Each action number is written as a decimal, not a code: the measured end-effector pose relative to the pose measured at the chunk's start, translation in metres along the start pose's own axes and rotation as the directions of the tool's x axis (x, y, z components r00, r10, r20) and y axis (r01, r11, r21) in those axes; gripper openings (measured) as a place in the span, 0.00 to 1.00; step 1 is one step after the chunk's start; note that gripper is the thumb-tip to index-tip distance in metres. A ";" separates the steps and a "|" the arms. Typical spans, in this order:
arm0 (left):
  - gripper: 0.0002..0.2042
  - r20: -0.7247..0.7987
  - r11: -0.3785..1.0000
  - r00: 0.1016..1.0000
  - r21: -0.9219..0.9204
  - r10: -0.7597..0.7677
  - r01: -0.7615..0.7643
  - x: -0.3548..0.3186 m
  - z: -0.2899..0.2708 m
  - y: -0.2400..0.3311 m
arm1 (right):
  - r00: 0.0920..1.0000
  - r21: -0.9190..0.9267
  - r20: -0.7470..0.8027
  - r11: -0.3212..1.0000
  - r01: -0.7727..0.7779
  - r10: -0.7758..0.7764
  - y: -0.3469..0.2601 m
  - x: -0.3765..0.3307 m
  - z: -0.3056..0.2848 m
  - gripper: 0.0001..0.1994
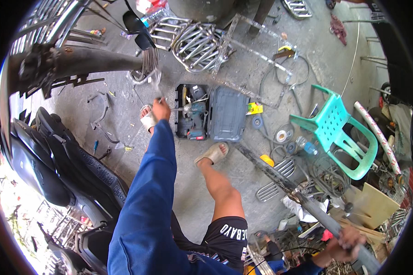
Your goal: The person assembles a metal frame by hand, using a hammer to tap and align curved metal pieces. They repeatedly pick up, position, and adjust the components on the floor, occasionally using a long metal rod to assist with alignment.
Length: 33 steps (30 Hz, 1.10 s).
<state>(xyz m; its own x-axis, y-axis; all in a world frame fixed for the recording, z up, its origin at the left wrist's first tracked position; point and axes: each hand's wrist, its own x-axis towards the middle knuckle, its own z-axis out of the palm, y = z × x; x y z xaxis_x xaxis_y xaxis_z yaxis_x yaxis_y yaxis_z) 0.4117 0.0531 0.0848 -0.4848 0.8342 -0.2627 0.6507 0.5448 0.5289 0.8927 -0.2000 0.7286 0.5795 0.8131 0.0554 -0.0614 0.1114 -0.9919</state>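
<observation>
R hand [346, 243] grasps 1 grey pole [319, 214]; L hand [161, 109] nr toolbox [227, 114], grip: can't tell.

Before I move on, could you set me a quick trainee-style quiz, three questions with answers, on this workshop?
1. True or false: the toolbox is closed.
2. What colour is the plastic chair? (a) red (b) white (c) green
3. Which of the person's hands is on the long metal pole?

Key:
1. False; its lid lies open.
2. c
3. The right hand.
</observation>
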 end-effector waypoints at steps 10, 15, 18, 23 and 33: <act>0.19 0.048 0.990 0.995 0.108 0.083 -0.087 0.005 -0.092 -0.069 | 0.973 -0.293 0.203 0.955 -0.050 0.113 0.075 0.057 0.098 0.25; 0.17 0.084 0.980 0.996 0.199 -0.033 0.016 0.010 -0.098 -0.073 | 0.842 -0.483 0.472 0.875 0.001 0.260 0.144 0.085 0.234 0.17; 0.18 0.090 0.966 0.990 0.244 -0.104 0.079 0.015 -0.098 -0.078 | 0.786 -0.435 0.595 0.889 0.143 0.165 0.210 0.088 0.328 0.25; 0.18 0.133 0.956 0.988 0.291 -0.083 0.041 0.027 -0.115 -0.107 | 0.784 -0.455 0.609 0.864 0.217 0.123 0.286 0.078 0.429 0.26; 0.15 0.135 0.968 0.980 0.183 0.147 -0.170 0.090 -0.223 -0.142 | 0.858 -0.591 0.479 0.791 0.161 0.183 0.325 0.054 0.432 0.22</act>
<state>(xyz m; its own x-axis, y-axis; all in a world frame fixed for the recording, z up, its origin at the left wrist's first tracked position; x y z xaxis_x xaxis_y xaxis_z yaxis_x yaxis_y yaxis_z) 0.1457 0.0317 0.1663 -0.3006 0.9089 -0.2890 0.8195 0.4012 0.4093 0.5527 0.1270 0.4584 0.0966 0.9922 -0.0793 0.5249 -0.1184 -0.8429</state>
